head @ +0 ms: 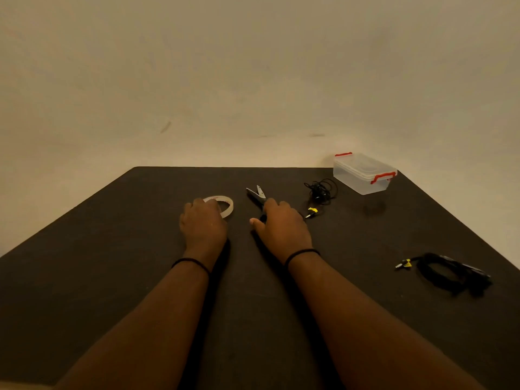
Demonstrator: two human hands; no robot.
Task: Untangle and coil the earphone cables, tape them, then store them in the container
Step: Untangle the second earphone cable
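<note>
My left hand (203,223) lies over the near side of a clear tape roll (225,204), fingers curled onto it. Over the handles of the scissors (257,193) sits my right hand (281,225); the blades point away, slightly apart, and the handles are hidden, so I cannot tell how the fingers hold them. A loose black earphone cable (320,191) with a yellow-tagged plug (311,211) lies right of the scissors. A second black earphone cable (450,273), coiled, lies near the right edge. The clear container (363,173) with red latches stands closed at the back right.
Everything sits on a dark table (112,277) against a plain beige wall. The table's right edge runs close past the coiled cable and the container.
</note>
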